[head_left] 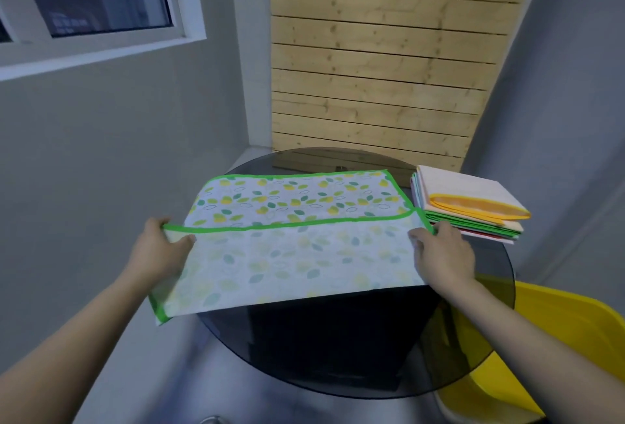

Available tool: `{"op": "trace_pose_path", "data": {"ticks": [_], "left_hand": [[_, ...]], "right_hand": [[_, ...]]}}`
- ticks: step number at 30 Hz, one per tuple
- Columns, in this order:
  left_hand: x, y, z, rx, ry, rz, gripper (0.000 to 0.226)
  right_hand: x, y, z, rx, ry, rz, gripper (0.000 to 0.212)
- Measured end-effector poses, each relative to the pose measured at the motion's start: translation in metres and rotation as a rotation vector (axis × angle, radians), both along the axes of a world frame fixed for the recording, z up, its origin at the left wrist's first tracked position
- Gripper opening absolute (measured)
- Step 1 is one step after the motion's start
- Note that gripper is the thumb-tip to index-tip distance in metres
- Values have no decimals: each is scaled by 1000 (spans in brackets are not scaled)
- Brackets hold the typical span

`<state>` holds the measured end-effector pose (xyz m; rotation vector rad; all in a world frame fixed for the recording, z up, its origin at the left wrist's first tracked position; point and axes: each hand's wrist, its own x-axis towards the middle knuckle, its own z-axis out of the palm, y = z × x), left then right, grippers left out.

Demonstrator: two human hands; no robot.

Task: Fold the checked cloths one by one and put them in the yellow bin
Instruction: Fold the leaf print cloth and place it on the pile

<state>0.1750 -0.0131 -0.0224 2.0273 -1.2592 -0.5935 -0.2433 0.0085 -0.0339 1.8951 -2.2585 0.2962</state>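
One cloth (297,241), white with a leaf print and green edging rather than obvious checks, is spread across the round glass table (338,356) and mid-fold. Its near portion has been turned over so the paler underside faces up, and a green hem runs across the middle between the two hands. The left hand (159,247) pinches the hem's left end, thumb lying on top of the fabric and fingers curled under the edge. The right hand (443,254) grips the right end, fingers bent over the cloth; whether its thumb is beneath cannot be told from this angle.

Step in hand looks like the first lengthwise fold. Next move likely calls for carrying both held corners up to the far edge, matching the hems, then flattening and folding again.

Several more folded cloths sit as a stack (470,210) on the table's right side, just beside the right hand, yellow-edged one on top. The yellow bin (554,339) stands on the floor lower right, partly under the table rim; its inside is mostly hidden, so contents are unclear.
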Motion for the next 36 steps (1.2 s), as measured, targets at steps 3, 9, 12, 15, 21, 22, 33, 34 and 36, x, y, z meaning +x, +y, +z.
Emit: {"op": "trace_pose_path", "data": {"ticks": [3, 9, 12, 15, 21, 22, 33, 34, 36], "left_hand": [[-2, 9, 2, 8, -6, -19, 76], [0, 24, 6, -9, 80, -60, 88], [-3, 35, 8, -20, 131, -71, 84], [-7, 48, 10, -36, 154, -88, 79], [-6, 63, 8, -92, 179, -147, 73], [-5, 65, 7, -102, 206, -147, 72], [3, 95, -26, 62, 718, 215, 21], [3, 98, -29, 90, 766, 229, 26], [0, 103, -28, 125, 885, 274, 26]], "right_hand": [[6, 2, 0, -55, 106, 28, 22], [37, 2, -1, -27, 48, 151, 31], [57, 2, 0, -11, -3, 220, 34], [83, -1, 0, 20, -85, 282, 32], [147, 4, -5, 162, -255, 497, 41], [158, 7, -6, 193, -274, 547, 45], [185, 12, -15, 296, -83, 753, 75], [185, 12, -16, 295, -78, 753, 78], [185, 11, -16, 291, -67, 749, 83]]}}
